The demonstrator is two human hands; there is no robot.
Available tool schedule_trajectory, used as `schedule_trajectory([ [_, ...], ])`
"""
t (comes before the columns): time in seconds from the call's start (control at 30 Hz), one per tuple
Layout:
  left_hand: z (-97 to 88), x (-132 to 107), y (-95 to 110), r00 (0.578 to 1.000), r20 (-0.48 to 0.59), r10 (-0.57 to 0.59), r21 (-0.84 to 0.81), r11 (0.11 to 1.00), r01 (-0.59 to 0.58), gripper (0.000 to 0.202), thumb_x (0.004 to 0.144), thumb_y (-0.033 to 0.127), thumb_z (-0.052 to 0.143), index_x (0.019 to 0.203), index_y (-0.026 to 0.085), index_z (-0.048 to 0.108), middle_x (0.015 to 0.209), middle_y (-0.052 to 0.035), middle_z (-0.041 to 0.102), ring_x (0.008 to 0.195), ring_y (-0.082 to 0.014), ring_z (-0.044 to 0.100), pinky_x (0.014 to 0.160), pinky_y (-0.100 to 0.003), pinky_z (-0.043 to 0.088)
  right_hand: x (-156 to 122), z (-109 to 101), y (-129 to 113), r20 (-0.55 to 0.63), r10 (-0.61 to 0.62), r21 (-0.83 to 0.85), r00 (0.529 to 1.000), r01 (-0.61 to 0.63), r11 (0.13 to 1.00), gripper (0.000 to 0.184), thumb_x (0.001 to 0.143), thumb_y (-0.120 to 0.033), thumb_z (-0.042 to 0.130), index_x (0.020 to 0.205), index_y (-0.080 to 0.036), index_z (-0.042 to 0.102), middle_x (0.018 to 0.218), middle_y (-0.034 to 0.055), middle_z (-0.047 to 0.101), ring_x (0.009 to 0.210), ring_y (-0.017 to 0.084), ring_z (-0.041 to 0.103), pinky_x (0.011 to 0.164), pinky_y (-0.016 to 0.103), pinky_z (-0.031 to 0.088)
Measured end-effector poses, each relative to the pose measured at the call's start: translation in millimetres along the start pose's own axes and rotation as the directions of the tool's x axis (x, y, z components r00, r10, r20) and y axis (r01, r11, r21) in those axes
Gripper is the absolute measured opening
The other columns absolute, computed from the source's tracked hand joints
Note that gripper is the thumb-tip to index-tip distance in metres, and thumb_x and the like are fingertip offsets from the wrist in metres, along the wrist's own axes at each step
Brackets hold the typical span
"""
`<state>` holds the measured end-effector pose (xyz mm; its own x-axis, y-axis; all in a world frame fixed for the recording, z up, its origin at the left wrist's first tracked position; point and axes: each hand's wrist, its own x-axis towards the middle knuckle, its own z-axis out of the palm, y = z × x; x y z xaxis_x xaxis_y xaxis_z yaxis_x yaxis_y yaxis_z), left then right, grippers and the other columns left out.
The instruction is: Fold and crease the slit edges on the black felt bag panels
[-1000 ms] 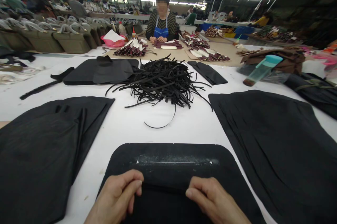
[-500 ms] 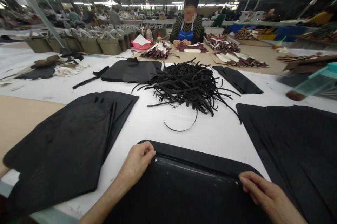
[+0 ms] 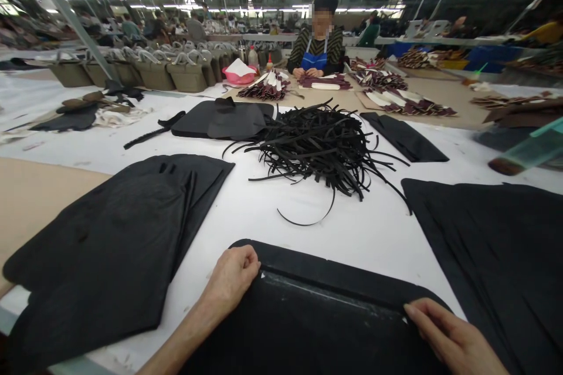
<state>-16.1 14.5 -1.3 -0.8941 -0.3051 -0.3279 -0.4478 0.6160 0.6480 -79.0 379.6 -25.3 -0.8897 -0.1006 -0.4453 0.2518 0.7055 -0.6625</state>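
Observation:
A black leather-like panel (image 3: 308,334) with rounded far corners lies before me, with two small white marks and a pale line across it. Above that line, what looks like a thin black strip (image 3: 331,285) runs between my two hands. My left hand (image 3: 237,275) is closed in a pinch at the strip's left end, on the panel. Thumb and fingers of my right hand (image 3: 440,325) pinch its right end near the panel's right side. Black on black, the strip's edges are hard to make out.
Stacked black panels lie at left (image 3: 118,234) and right (image 3: 488,246). A tangled pile of black strips (image 3: 321,146) is ahead, beside another black panel (image 3: 197,120). A greenish bottle (image 3: 528,149) lies at right. Across the table sits a co-worker (image 3: 316,58) in a blue apron.
The whole view has shifted slightly, so things sit a little lower and further right. Both hands keep their pinch at the same places on the panel.

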Motion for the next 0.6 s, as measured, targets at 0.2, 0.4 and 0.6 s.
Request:
schedule_trajectory([
  [0.2, 1.3, 0, 0, 1.0, 0.004, 0.006, 0.062, 0.998, -0.006, 0.017, 0.078, 0.019, 0.048, 0.061, 0.019, 0.05, 0.052, 0.0058, 0.046, 0.052, -0.0117, 0.044, 0.05, -0.022, 0.027, -4, -3, -16, -0.046, -0.036, -0.079, 0.998, 0.032, 0.996, 0.044, 0.068, -0.067, 0.047, 0.065, -0.024, 0.057, 0.063, 0.0011, 0.058, 0.066, 0.022, 0.055, 0.059, 0.026, 0.044],
  [0.4, 2.7, 1, 0, 1.0, 0.011, 0.012, 0.205, 0.979, -0.014, 0.018, 0.081, 0.016, 0.046, 0.064, 0.02, 0.049, 0.053, 0.0058, 0.049, 0.055, -0.0122, 0.048, 0.052, -0.023, 0.028, 0, 0, -11, -0.051, -0.024, -0.121, 0.998, 0.017, 0.993, 0.047, 0.071, -0.068, 0.041, 0.064, -0.023, 0.052, 0.061, -0.0006, 0.047, 0.064, 0.019, 0.046, 0.058, 0.027, 0.037],
  [0.6, 8.5, -13, 9, 1.0, -0.024, 0.02, 0.43, 0.903, -0.008, 0.01, 0.089, 0.019, 0.042, 0.084, 0.02, 0.05, 0.061, 0.0024, 0.054, 0.061, -0.018, 0.055, 0.054, -0.026, 0.028, 3, 6, -1, -0.114, -0.095, -0.093, 0.989, 0.084, 0.992, 0.039, 0.079, -0.058, 0.042, 0.064, -0.022, 0.042, 0.06, -0.0039, 0.032, 0.058, 0.015, 0.034, 0.052, 0.026, 0.027],
])
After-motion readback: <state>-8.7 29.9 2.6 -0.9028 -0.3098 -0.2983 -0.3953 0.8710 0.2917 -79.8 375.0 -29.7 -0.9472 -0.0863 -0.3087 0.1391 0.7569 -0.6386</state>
